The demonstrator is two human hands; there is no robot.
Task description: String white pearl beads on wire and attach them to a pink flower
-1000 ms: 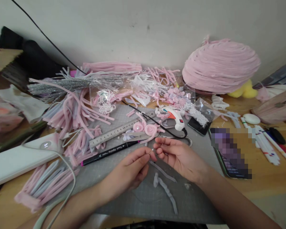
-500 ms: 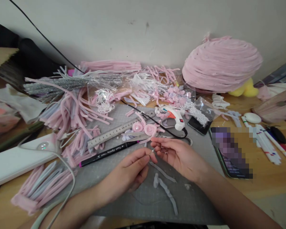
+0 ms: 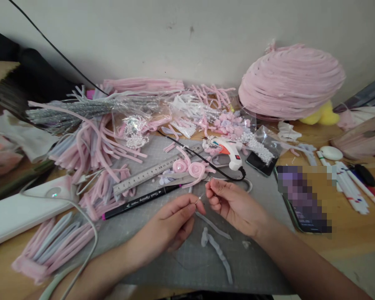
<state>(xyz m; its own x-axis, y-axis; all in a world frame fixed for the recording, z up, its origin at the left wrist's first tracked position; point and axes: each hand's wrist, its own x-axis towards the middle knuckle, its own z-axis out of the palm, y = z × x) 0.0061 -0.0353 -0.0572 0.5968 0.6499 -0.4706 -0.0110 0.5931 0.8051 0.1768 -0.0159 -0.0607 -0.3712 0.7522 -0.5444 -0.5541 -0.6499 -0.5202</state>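
Note:
My left hand (image 3: pixel 178 218) is closed in a pinch over the grey cutting mat (image 3: pixel 162 266). A tiny white bead (image 3: pixel 199 199), seemingly on a thin wire, sits at its fingertips. Just to the right, my right hand (image 3: pixel 233 202) has thumb and fingers pressed together; what they pinch is too small to make out. The fingertips of the two hands are a little apart. Beyond them lie pink coiled roses (image 3: pixel 196 169), scissors (image 3: pixel 175 180), a steel ruler (image 3: pixel 150 171) and a black marker (image 3: pixel 140 202). Grey-blue fuzzy stem pieces (image 3: pixel 220 254) lie below the hands.
A white-and-orange glue gun (image 3: pixel 234 154) lies behind the hands, its black cord curving near them. Bundles of pink fuzzy stems (image 3: pixel 84 154) and a white power strip (image 3: pixel 25 210) fill the left. On the right are a phone (image 3: pixel 303 200), white pens (image 3: pixel 351 189) and a large pink coil (image 3: pixel 290 83).
My right hand has drawn slightly right, away from the left fingertips, and its fingers have curled into a tighter pinch. The left hand holds nearly still with the bead.

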